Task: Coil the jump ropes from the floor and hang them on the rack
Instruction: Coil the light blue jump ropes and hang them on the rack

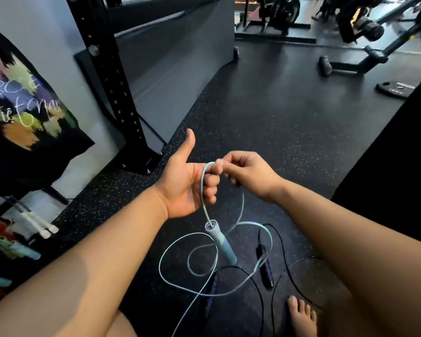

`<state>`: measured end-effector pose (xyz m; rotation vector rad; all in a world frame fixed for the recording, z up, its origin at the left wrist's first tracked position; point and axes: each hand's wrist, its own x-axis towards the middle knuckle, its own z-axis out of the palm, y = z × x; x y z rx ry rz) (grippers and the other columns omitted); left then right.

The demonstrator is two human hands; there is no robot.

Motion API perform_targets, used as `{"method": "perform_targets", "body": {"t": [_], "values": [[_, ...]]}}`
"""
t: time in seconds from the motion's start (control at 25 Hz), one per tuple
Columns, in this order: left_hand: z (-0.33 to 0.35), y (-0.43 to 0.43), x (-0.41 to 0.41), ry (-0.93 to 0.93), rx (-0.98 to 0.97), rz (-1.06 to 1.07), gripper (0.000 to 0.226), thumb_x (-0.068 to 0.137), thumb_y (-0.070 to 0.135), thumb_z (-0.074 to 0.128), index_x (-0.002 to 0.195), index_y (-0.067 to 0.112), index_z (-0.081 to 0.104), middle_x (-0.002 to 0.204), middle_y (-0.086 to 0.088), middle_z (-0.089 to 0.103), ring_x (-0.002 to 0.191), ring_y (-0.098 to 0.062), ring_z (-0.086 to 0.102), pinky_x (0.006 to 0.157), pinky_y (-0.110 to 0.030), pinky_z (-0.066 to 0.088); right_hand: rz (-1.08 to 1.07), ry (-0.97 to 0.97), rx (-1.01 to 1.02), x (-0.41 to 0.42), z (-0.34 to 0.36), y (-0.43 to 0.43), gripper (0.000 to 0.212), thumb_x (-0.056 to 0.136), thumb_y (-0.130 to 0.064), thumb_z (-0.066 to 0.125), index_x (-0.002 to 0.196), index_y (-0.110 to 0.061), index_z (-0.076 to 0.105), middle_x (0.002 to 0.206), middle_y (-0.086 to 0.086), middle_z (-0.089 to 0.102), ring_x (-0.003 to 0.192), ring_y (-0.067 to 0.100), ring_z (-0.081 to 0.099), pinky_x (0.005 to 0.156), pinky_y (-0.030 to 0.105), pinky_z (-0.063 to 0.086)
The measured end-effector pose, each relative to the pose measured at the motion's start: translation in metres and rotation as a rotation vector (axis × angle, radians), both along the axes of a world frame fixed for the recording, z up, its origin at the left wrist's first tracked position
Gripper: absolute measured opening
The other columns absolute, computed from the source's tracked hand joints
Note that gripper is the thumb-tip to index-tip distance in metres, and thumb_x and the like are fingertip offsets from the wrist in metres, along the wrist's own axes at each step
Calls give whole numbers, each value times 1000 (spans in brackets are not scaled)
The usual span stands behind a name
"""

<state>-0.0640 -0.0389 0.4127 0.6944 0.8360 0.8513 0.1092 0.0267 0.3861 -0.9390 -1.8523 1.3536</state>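
Note:
A light blue jump rope (180, 242) lies in loose loops on the dark floor below my hands. Its blue handle (221, 243) hangs from the cord that runs up over my left fingers. My left hand (188, 183) is palm up, thumb raised, fingers curled around the cord. My right hand (247, 175) pinches the same cord next to the left fingertips. A black jump rope (281, 246) with dark handles (265, 269) lies on the floor under the blue one.
A black rack upright (114, 76) stands bolted to the floor at the left. White rope handles (43, 228) hang at the lower left near a black printed cloth (22, 113). Gym machines (365, 30) and a weight plate (396, 90) sit far right. My bare foot (301, 317) is below.

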Motion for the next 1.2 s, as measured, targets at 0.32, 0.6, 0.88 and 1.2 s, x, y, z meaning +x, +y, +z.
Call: {"method": "perform_targets", "body": {"t": [0.32, 0.6, 0.88, 1.2], "values": [[-7, 24, -17, -102, 27, 325, 91, 81, 91, 30, 93, 8, 66, 89, -11, 74, 83, -27, 72, 92, -41, 55, 112, -336, -207, -15, -44, -4, 28, 102, -22, 55, 96, 5, 62, 73, 9, 65, 66, 18, 58, 64, 27, 46], [-12, 31, -27, 27, 58, 453, 106, 84, 90, 21, 131, 2, 57, 121, -15, 73, 116, -30, 69, 114, -45, 40, 294, -756, 14, -13, -25, -20, 27, 102, -23, 48, 104, -7, 69, 79, 2, 74, 77, 22, 69, 79, 35, 53], [-15, 29, -29, 156, 64, 506, 105, 87, 88, 15, 132, 2, 57, 118, -13, 75, 113, -29, 71, 112, -44, 42, 353, -892, 152, -1, -16, -33, 17, 97, -21, 52, 104, -19, 67, 87, -4, 76, 77, 14, 70, 78, 34, 57], [-31, 28, -16, 408, 88, 351, 108, 88, 85, 4, 132, 2, 56, 117, -13, 75, 116, -26, 68, 119, -46, 34, 392, -747, 477, 2, -4, -40, 22, 102, -32, 48, 103, -18, 65, 79, 0, 70, 65, 15, 59, 70, 36, 50]]}}
